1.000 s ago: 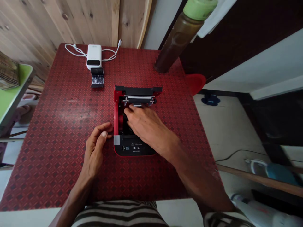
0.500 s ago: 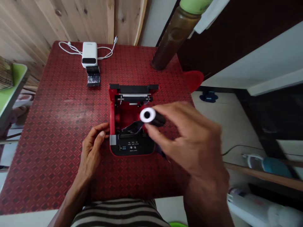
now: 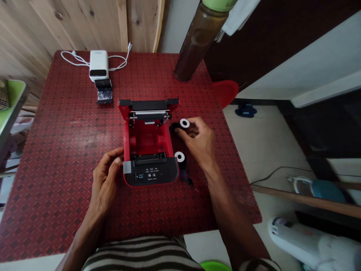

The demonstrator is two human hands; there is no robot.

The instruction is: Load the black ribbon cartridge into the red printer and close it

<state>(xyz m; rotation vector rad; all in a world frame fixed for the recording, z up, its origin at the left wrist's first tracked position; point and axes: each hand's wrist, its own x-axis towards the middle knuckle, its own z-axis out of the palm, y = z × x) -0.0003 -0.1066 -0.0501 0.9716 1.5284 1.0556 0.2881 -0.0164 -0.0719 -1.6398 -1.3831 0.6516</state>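
A red and black label printer (image 3: 150, 177) stands with its lid raised, its red inner bay open to view. My left hand (image 3: 105, 180) rests at its left side, fingertips against the red wall, thumb and forefinger apart. Just right of the printer, my right hand (image 3: 201, 141) pinches a black roll (image 3: 184, 123) with a white core, held low by the table; part of it is hidden by the fingers. A second black roll (image 3: 179, 157) with a white core stands by the printer's right front corner, a loose dark strip trailing from it toward me.
On the red patterned table (image 3: 70, 150), a small white device (image 3: 98, 64) with a white cable lies at the back left, a dark strip in front of it. A tall brown bottle (image 3: 194, 41) with a green cap stands at the back right. A red stool (image 3: 225, 92) shows beyond the right edge.
My right hand has carried the roll from above the open bay to the right of the printer and lower. The film that hung into the bay is out. My left hand stays put.
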